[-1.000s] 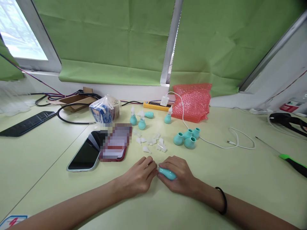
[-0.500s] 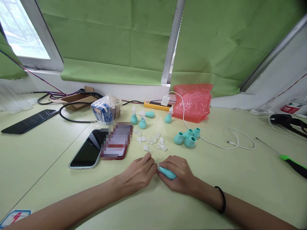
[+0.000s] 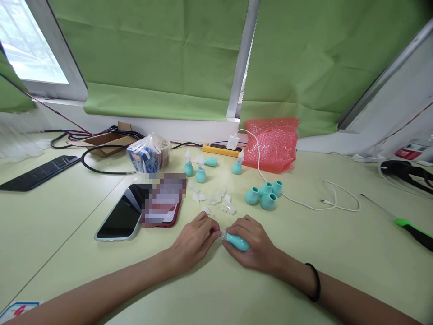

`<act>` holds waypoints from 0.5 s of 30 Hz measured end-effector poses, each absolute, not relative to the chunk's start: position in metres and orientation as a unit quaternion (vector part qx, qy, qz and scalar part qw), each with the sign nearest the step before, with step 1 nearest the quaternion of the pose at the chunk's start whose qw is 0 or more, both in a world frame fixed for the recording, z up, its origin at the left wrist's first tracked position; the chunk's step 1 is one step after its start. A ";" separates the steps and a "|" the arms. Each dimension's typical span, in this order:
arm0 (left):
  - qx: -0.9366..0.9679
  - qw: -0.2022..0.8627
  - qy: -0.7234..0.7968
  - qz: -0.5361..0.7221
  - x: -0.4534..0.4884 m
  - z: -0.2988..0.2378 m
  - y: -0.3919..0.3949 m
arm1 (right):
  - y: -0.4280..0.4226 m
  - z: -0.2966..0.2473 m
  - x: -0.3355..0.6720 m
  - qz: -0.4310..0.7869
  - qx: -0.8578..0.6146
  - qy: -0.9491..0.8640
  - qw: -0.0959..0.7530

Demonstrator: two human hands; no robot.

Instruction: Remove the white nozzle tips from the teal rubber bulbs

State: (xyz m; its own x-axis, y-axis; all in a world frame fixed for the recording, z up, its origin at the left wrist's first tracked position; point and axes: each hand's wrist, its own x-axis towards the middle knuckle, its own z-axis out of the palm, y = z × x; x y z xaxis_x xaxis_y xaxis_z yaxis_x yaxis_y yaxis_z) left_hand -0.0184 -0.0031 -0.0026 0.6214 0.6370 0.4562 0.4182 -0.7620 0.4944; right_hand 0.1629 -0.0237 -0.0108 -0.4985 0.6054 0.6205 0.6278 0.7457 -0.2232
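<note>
Bulb (image 3: 238,243) partly covered by right hand (image 3: 257,241), clear tip (image 3: 224,235) indistinct

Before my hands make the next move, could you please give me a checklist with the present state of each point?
1. Right grip around the turquoise bulb: ok.
2. Left grip pinching the clear piece: ok.
3. Clear piece fully seated in the bulb: cannot tell, too small.
4. Loose translucent parts in view: ok.
5. White cable apart from both hands: ok.

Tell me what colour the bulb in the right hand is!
Turquoise: the bulb in the right hand shows best in the head view.
</note>
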 end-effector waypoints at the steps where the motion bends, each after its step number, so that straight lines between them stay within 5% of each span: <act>1: 0.884 0.174 0.297 0.316 -0.018 -0.002 -0.004 | -0.024 -0.010 0.163 -0.016 -0.355 -0.866 0.350; 15: 0.916 0.049 0.220 0.332 -0.019 -0.009 -0.003 | -0.025 -0.011 0.162 -0.020 -0.353 -0.865 0.355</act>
State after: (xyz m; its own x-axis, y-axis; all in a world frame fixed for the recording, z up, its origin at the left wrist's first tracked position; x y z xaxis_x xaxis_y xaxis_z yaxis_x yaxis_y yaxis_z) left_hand -0.0192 -0.0026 -0.0085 0.6826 0.4356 0.5868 0.3700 -0.8984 0.2366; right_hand 0.1620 -0.0251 -0.0108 -0.4987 0.5972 0.6282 0.6254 0.7497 -0.2164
